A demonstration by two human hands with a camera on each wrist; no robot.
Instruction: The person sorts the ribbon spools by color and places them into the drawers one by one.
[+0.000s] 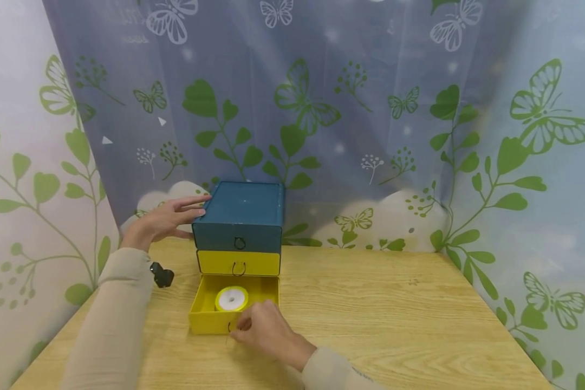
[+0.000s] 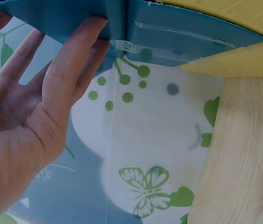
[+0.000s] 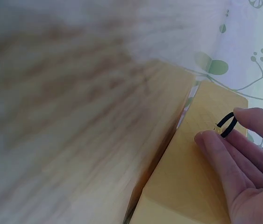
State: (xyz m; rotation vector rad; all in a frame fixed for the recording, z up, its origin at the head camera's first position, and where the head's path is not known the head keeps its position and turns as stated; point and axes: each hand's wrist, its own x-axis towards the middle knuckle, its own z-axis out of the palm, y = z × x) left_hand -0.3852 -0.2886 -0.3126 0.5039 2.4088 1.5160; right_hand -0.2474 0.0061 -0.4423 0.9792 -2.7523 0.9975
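A small cabinet with a blue top (image 1: pixel 246 203) stands on the table with its bottom yellow drawer (image 1: pixel 209 323) pulled out. Inside that drawer lies a spool of yellow ribbon (image 1: pixel 231 299) with a white centre. My right hand (image 1: pixel 268 331) is at the drawer front, thumb and fingers pinching its black loop pull (image 3: pixel 229 124). At the cabinet's upper left, my left hand (image 1: pixel 168 219) rests its spread fingertips on the blue edge. In the left wrist view, its thumb (image 2: pixel 70 63) lies against the blue side wall, and nothing is held.
Above the open drawer are a closed yellow drawer (image 1: pixel 263 262) and a closed blue drawer (image 1: pixel 263 237), each with a loop pull. A small black object (image 1: pixel 162 275) lies left of the cabinet. A butterfly-patterned curtain (image 1: pixel 351 135) hangs behind the wooden table (image 1: pixel 395 319).
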